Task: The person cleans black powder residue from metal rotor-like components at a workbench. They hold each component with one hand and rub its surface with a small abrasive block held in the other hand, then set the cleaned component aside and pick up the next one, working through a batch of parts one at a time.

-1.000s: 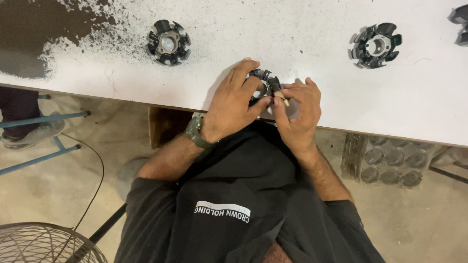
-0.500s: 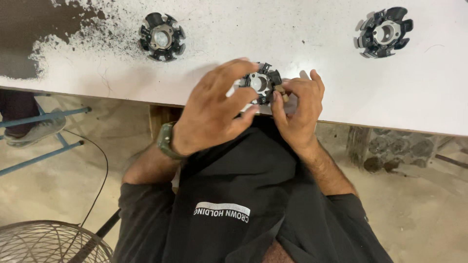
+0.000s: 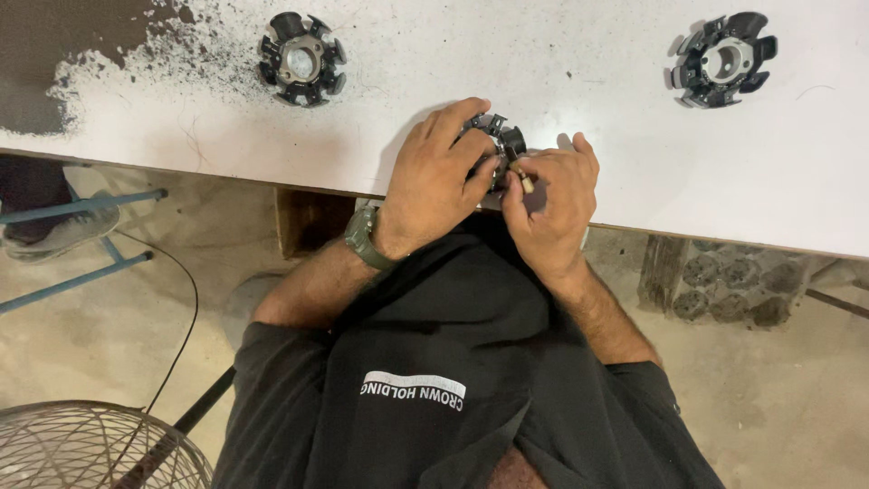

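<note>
— Black ring part (image 3: 496, 145) sits at the counter (image 3: 561, 54) edge, both hands, left (image 3: 434, 177) and right (image 3: 548, 204), gripping it.
— Changed?
— Left hand slid lower, uncovering more. White counter, dusty floor (image 3: 81, 335).

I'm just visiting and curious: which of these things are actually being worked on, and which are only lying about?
In hand:
- black ring-shaped part, gripped by left hand
- small tan piece, pinched by right hand

Lying about:
- two similar black parts on the white table: left one, right one
- wire fan guard on the floor
</note>
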The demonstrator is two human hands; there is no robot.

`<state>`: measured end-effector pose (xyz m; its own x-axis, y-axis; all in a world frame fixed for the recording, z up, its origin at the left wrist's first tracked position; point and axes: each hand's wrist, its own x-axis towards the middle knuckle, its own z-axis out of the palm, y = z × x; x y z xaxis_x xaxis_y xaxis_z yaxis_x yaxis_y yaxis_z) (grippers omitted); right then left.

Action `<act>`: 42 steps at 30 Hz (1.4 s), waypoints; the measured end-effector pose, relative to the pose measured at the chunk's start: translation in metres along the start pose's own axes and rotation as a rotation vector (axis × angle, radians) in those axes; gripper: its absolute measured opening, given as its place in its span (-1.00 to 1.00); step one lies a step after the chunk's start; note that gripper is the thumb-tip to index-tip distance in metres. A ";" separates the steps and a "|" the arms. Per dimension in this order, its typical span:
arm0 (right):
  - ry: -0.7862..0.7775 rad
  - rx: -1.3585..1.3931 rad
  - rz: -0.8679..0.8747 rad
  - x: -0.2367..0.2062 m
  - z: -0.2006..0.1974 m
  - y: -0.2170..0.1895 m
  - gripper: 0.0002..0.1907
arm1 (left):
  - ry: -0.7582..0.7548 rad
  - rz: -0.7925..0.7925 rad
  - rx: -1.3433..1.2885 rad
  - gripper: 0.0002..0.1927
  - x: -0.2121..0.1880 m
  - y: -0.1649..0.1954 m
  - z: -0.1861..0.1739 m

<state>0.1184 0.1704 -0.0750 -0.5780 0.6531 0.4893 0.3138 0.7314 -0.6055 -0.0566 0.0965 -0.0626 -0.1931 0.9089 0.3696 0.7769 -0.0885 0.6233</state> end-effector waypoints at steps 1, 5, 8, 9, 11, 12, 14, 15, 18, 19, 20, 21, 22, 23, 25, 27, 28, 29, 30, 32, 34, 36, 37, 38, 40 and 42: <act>-0.004 -0.001 0.001 0.001 0.000 -0.001 -0.71 | 0.006 -0.015 -0.019 -0.81 -0.001 0.000 0.001; -0.011 -0.014 0.004 0.003 -0.001 -0.002 -0.71 | 0.044 -0.047 -0.077 -0.82 -0.004 -0.001 0.002; -0.032 -0.021 -0.006 0.007 -0.004 -0.002 -0.71 | 0.067 -0.053 -0.099 -0.84 -0.002 -0.001 0.001; -0.043 -0.024 -0.011 0.009 -0.005 -0.001 -0.71 | 0.071 -0.055 -0.107 -0.85 -0.002 -0.001 0.001; -0.061 -0.013 -0.017 0.012 -0.007 -0.001 -0.72 | 0.029 -0.041 -0.087 -0.85 -0.001 -0.001 0.000; -0.070 -0.008 -0.021 0.013 -0.008 0.000 -0.72 | 0.009 -0.034 -0.077 -0.85 -0.001 0.000 -0.001; -0.075 -0.001 -0.013 0.014 -0.008 -0.001 -0.72 | 0.007 -0.024 -0.092 -0.87 -0.002 0.001 0.000; -0.077 0.002 -0.009 0.015 -0.008 -0.001 -0.72 | 0.006 -0.017 -0.100 -0.88 -0.002 0.001 0.001; -0.082 0.013 0.003 0.013 -0.007 0.000 -0.73 | 0.039 -0.028 -0.104 -0.87 -0.002 0.002 0.007; -0.079 0.014 0.007 0.012 -0.007 0.000 -0.73 | 0.053 -0.036 -0.101 -0.87 -0.001 0.002 0.009; -0.076 0.013 0.011 0.011 -0.007 0.001 -0.74 | 0.069 -0.044 -0.099 -0.86 0.000 0.001 0.012; -0.074 0.013 0.014 0.010 -0.007 0.002 -0.74 | 0.084 -0.053 -0.096 -0.86 0.001 0.000 0.014; -0.068 0.037 0.020 0.008 -0.007 0.003 -0.74 | 0.086 -0.053 -0.083 -0.86 0.001 -0.001 0.016; -0.062 0.061 0.026 0.007 -0.007 0.003 -0.74 | 0.088 -0.053 -0.070 -0.86 0.001 -0.001 0.017; -0.050 0.089 0.028 0.004 -0.007 0.004 -0.74 | 0.088 -0.058 -0.065 -0.85 -0.001 -0.001 0.019; -0.031 0.096 0.012 0.002 -0.004 0.004 -0.74 | 0.092 -0.056 -0.075 -0.83 -0.002 -0.003 0.020; -0.032 0.089 0.008 0.001 -0.004 0.004 -0.74 | 0.092 -0.056 -0.082 -0.83 -0.002 -0.004 0.020; -0.034 0.084 0.003 0.001 -0.003 0.004 -0.74 | 0.093 -0.057 -0.088 -0.82 -0.003 -0.004 0.021; -0.035 0.079 -0.005 0.001 -0.002 0.004 -0.74 | 0.096 -0.057 -0.093 -0.82 -0.003 -0.005 0.021; -0.043 0.060 -0.017 0.000 -0.001 0.004 -0.73 | 0.120 -0.050 -0.092 -0.83 -0.003 -0.006 0.022; -0.048 0.039 -0.024 -0.001 0.000 0.003 -0.73 | 0.135 -0.048 -0.093 -0.83 -0.004 -0.006 0.023; -0.048 0.017 -0.028 0.000 0.002 0.002 -0.74 | 0.143 -0.047 -0.093 -0.83 -0.005 -0.006 0.022; -0.042 0.017 -0.031 0.000 0.002 0.001 -0.74 | 0.149 -0.052 -0.106 -0.83 -0.005 -0.006 0.021; -0.034 0.017 -0.033 0.000 0.003 0.000 -0.73 | 0.153 -0.057 -0.121 -0.83 -0.006 -0.006 0.019; -0.027 0.011 -0.036 0.001 0.003 -0.002 -0.73 | 0.166 -0.061 -0.156 -0.83 -0.007 -0.005 0.016; -0.027 0.001 -0.038 0.002 0.002 -0.003 -0.72 | 0.182 -0.063 -0.197 -0.83 -0.007 -0.005 0.013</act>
<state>0.1151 0.1688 -0.0733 -0.6099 0.6191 0.4947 0.2904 0.7555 -0.5873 -0.0511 0.0958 -0.0777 -0.3558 0.8286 0.4321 0.6318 -0.1274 0.7646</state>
